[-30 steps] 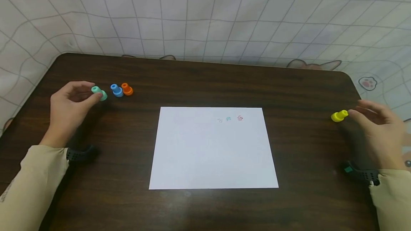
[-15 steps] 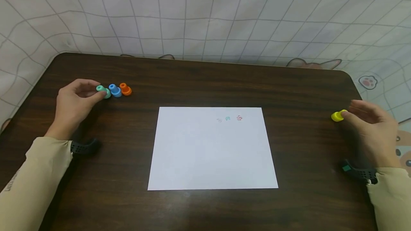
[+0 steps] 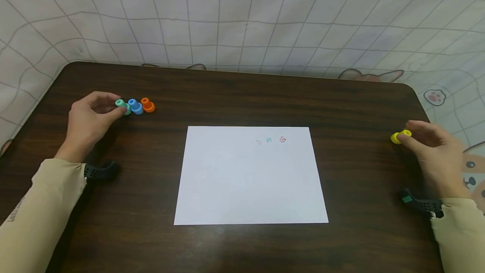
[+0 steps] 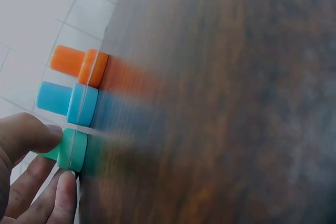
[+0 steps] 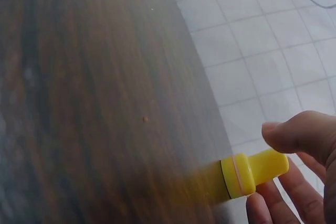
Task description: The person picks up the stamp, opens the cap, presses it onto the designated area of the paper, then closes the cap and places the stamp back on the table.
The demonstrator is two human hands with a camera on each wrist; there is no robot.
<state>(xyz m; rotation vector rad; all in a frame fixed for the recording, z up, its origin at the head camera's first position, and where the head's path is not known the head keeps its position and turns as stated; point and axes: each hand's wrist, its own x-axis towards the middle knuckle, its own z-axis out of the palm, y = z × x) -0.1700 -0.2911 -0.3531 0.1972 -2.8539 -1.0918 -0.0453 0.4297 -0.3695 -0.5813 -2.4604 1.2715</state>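
Observation:
In the head view, my left hand point(image 3: 88, 117) pinches a mint-green toy stamp point(image 3: 121, 103) between thumb and fingers. That stamp stands upright on the table beside a blue stamp point(image 3: 135, 107), with an orange stamp point(image 3: 148, 105) to the right of both. In the left wrist view, the green stamp's base point(image 4: 73, 149) rests on the wood, a narrow gap from the blue one. Over at the right, my right hand point(image 3: 435, 151) is around an upright yellow stamp point(image 5: 242, 176). Its thumb stays apart from the knob, the fingers on the other side.
A white sheet of paper point(image 3: 250, 180) lies mid-table with three small printed marks near its top edge, one grey, one teal, one red. The dark wooden table point(image 3: 242, 247) ends at a white grid-patterned cloth point(image 3: 242, 20) behind and at the sides.
The left hand has carried the green stamp rightward and set it down beside the blue one. My right hand has moved left, bringing thumb and fingers around the yellow stamp.

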